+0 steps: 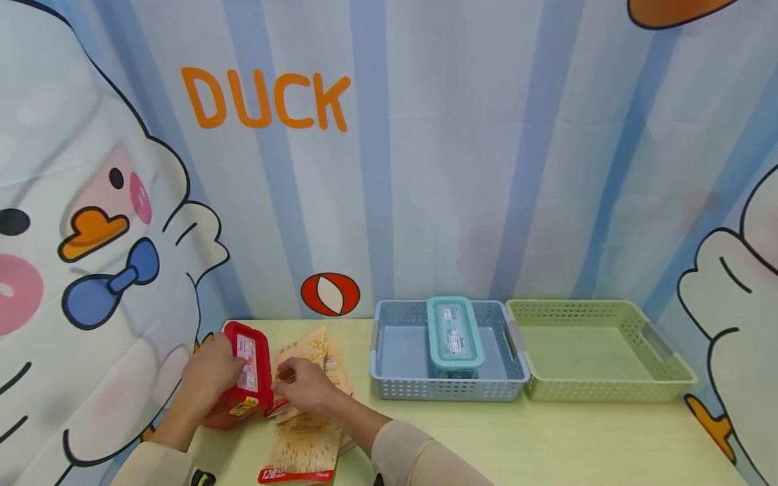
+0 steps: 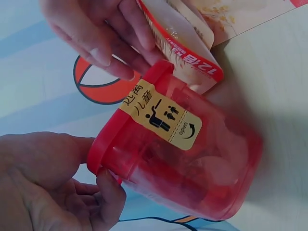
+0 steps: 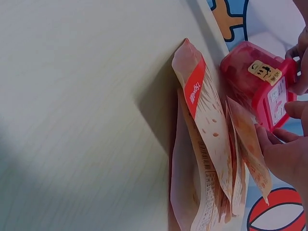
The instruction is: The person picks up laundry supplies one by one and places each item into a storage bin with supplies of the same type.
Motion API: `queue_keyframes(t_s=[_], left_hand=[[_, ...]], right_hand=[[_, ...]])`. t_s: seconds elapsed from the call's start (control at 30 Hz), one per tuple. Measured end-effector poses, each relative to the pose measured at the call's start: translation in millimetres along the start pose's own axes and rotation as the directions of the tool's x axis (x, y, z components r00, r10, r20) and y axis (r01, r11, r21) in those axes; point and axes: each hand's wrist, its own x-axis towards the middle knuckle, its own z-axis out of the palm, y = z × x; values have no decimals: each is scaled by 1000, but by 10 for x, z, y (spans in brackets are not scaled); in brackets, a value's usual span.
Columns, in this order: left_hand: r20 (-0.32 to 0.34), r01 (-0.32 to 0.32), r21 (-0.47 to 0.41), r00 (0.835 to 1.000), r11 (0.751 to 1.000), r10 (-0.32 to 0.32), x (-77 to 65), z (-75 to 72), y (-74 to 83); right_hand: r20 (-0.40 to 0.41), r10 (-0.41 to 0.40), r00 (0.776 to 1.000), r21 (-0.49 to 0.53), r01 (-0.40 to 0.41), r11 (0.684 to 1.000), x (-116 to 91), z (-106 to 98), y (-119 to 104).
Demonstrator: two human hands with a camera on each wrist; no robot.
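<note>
My left hand grips a red see-through plastic tub by its red lid, with the thumb on one side and fingertips under the rim. The tub is tilted, and pale pink contents show through its wall. A yellow sticker marked "open" runs from lid to side. My right hand is beside the lid's right edge, its fingers loosely bent and right at the rim and the nearest packet. Several beige packets with red bands lean and overlap to the right of the tub.
A blue basket stands right of the packets, holding a teal-lidded box. Next to it is a green basket. A striped curtain with duck drawings hangs behind the pale yellow table.
</note>
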Motion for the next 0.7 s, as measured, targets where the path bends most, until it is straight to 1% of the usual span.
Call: queue_keyframes(t_s=[0.2, 0.3, 0.37, 0.43, 0.47, 0.53, 0.63, 0.7], left_hand=[[16, -43, -54, 999, 998, 44, -32, -65, -78], [26, -60, -56, 998, 997, 62, -40, -72, -88], [28, -71, -59, 997, 996, 72, -49, -60, -81], [24, -79, -61, 996, 995, 81, -62, -40, -63], [19, -84, -64, 996, 994, 86, -67, -33, -49], [10, -95, -76, 995, 993, 96, -79, -38, -6], [3, -100, -93, 995, 991, 100, -91, -63, 63], [9, -98, -101, 995, 990, 99, -94, -83, 99]], right_hand=[[4, 18, 1000, 31, -19, 999, 8, -34, 10], [1, 31, 1000, 33, -31, 999, 12, -40, 16], [5, 38, 999, 53, -38, 998, 11, -37, 19], [18, 44, 999, 101, -45, 994, 7, -35, 19], [28, 46, 999, 142, -50, 989, 6, -37, 19], [37, 61, 997, 222, -68, 973, 7, -46, 21], [44, 93, 995, 325, -102, 940, 11, -74, 15], [38, 117, 992, 355, -122, 927, 16, -89, 18]])
